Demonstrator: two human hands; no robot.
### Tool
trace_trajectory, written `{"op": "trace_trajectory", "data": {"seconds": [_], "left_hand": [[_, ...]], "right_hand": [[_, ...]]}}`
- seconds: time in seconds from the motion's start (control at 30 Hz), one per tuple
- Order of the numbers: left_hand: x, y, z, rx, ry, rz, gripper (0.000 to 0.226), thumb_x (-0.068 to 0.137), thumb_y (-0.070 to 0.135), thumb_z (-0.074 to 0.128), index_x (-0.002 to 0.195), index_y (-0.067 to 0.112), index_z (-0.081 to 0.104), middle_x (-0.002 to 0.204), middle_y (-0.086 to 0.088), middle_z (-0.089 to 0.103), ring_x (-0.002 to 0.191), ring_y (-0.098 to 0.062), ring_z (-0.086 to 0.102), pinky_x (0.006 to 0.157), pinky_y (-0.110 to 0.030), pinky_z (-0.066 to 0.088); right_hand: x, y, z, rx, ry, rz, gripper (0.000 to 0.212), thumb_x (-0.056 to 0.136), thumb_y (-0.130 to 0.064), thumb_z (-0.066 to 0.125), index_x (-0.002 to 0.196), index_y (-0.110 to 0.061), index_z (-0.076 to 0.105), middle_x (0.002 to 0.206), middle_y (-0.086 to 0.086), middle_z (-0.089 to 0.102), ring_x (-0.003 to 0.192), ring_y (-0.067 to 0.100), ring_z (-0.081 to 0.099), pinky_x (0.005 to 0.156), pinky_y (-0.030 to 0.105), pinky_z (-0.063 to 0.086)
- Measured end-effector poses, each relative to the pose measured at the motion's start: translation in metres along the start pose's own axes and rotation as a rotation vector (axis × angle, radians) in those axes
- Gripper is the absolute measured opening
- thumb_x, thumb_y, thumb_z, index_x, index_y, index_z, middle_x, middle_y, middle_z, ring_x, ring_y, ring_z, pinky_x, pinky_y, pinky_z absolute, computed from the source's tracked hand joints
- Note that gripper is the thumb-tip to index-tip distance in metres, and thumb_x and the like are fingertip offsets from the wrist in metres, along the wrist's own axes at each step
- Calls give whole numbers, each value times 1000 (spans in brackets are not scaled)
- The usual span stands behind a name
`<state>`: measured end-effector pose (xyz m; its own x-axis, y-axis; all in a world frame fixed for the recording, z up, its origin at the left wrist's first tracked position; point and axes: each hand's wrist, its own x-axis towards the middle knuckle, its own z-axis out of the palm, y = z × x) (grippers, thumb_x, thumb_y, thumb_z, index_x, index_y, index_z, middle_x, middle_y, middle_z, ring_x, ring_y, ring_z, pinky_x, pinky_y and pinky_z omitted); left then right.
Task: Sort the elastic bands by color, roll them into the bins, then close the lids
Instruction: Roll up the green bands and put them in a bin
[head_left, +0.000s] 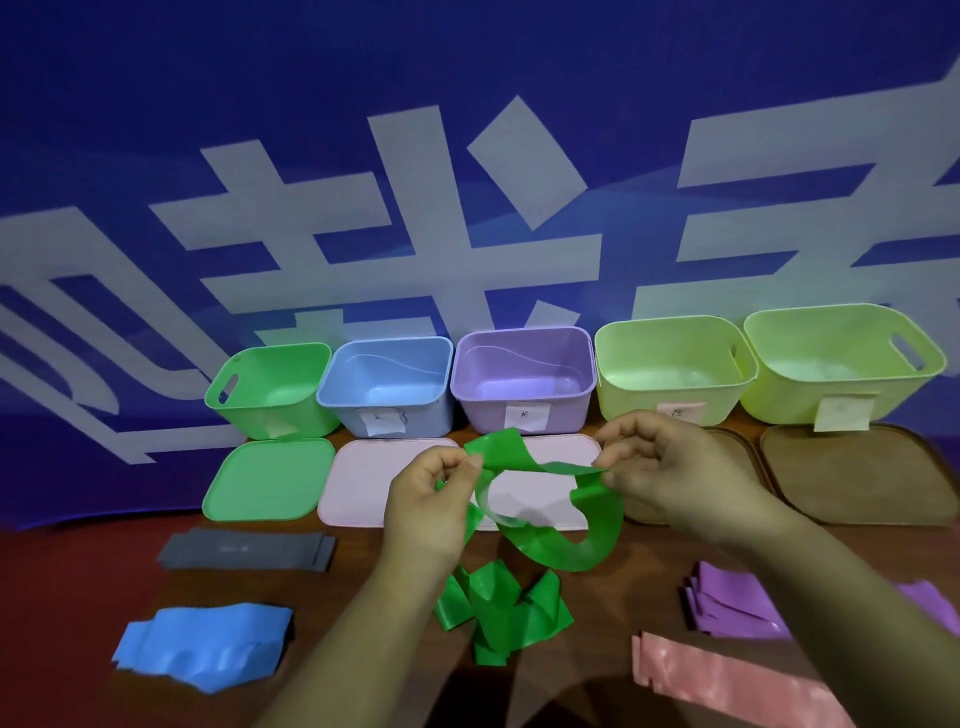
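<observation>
Both hands hold the green band (545, 525) above the middle of the worktop (78, 597): the left hand (431, 499) pinches one part, the right hand (670, 467) pinches another, and its tail lies crumpled below. Five open bins (524, 374) line the far edge, lids (270, 480) before them.
</observation>
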<state>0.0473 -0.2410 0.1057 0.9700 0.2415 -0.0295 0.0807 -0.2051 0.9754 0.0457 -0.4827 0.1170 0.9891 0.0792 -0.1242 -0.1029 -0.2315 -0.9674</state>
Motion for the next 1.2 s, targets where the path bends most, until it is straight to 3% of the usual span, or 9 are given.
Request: {"op": "trace_trajectory", "data": {"seconds": [0.13, 0.27, 0.43, 0.57, 0.8, 0.9, 1.0, 1.1, 1.2], "left_hand": [[-8, -1, 9, 9, -37, -11, 20, 92, 13, 67, 73, 16, 67, 66, 5, 59, 64, -6, 51, 63, -15, 44], [-15, -5, 14, 29, -76, 6, 20, 92, 13, 68, 72, 16, 66, 63, 6, 56, 61, -7, 48, 61, -19, 43], [-23, -6, 16, 75, -107, 35, 19, 91, 13, 69, 73, 10, 64, 59, 11, 53, 56, -5, 45, 56, -18, 39], [-25, -9, 16, 109, -8, -7, 19, 88, 25, 73, 77, 16, 61, 65, 13, 57, 62, -4, 51, 59, -16, 41], [-23, 7, 13, 78, -78, 20, 7, 91, 28, 70, 84, 27, 69, 75, 10, 63, 77, -8, 58, 70, -13, 45], [-19, 18, 16, 40, -146, 57, 11, 84, 40, 68, 94, 39, 72, 84, 2, 67, 89, -15, 64, 83, -26, 51], [-15, 29, 16, 31, -229, 90, 15, 89, 31, 71, 100, 41, 75, 93, 0, 69, 92, -10, 64, 82, -19, 49], [-13, 36, 13, 50, -300, 132, 15, 92, 24, 70, 102, 32, 77, 99, 6, 73, 92, -5, 64, 77, -11, 48], [-11, 40, 7, 19, -335, 154, 10, 90, 16, 71, 88, 24, 76, 86, 8, 74, 80, -4, 65, 69, -12, 49]], "right_hand": [[0, -3, -6, -20, 110, -90, 35, 79, 3, 72, 96, -27, 67, 93, -7, 74, 86, 31, 70, 86, 44, 55], [1, -3, -11, 74, 152, -127, 33, 81, 11, 67, 92, -20, 68, 89, 1, 75, 87, 24, 71, 81, 25, 57], [4, -5, -13, 181, 112, -157, 28, 81, 9, 69, 93, -16, 67, 89, 6, 74, 84, 16, 69, 82, 25, 56], [8, -7, -9, 154, 201, -204, 20, 83, -1, 73, 89, -19, 67, 84, 1, 71, 80, 16, 66, 74, 17, 53], [8, -20, -6, 33, 71, -227, 23, 83, -2, 73, 95, -21, 67, 82, 9, 70, 72, 30, 64, 72, 42, 53], [8, -29, -3, 41, 12, -266, 28, 82, 9, 70, 95, -15, 67, 87, 3, 71, 77, 13, 64, 79, 28, 53], [3, -38, 4, 61, -32, -280, 32, 80, 14, 69, 92, -16, 66, 84, -1, 72, 78, 7, 66, 77, 17, 52], [-2, -45, 11, 136, -42, -271, 31, 80, 15, 69, 93, -13, 66, 84, 2, 73, 81, 9, 68, 78, 17, 53], [-6, -50, 20, 143, -23, -281, 31, 80, 13, 70, 93, -15, 67, 89, 3, 73, 85, 13, 68, 81, 21, 55]]}}
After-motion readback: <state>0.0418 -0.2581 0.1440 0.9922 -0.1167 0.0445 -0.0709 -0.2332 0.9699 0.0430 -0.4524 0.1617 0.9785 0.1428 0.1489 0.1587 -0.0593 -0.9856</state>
